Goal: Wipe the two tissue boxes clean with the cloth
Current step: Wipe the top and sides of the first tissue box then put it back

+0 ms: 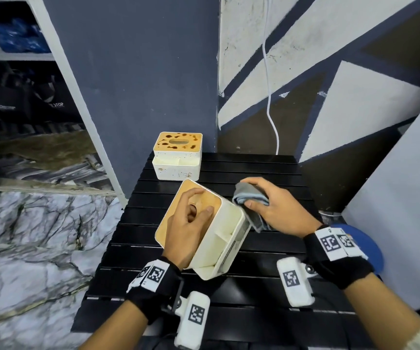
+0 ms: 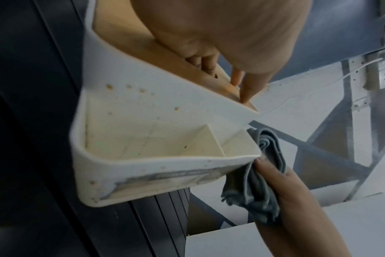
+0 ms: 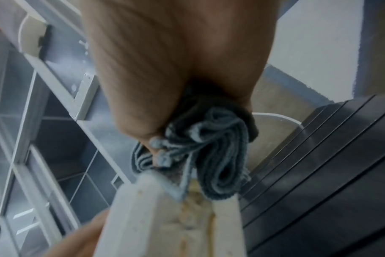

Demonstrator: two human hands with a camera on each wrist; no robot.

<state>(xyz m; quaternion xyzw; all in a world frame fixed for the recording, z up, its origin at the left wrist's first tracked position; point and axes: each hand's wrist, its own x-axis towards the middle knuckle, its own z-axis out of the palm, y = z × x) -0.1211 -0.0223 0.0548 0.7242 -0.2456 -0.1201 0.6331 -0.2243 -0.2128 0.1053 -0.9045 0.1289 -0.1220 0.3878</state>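
Note:
The near tissue box, white with a wooden lid, is tipped on its side on the black slatted table. My left hand grips it by the lid, fingers hooked into the slot. In the left wrist view the box shows brown specks and a grey smear. My right hand grips a folded grey-blue cloth against the box's far right corner; the cloth touches the box rim. The second tissue box stands upright at the table's far edge, its wooden lid covered in dark stains.
A dark grey wall and a patterned wall with a hanging white cable rise behind the table. White shelving stands at the left over a marble floor. A blue object lies by my right wrist.

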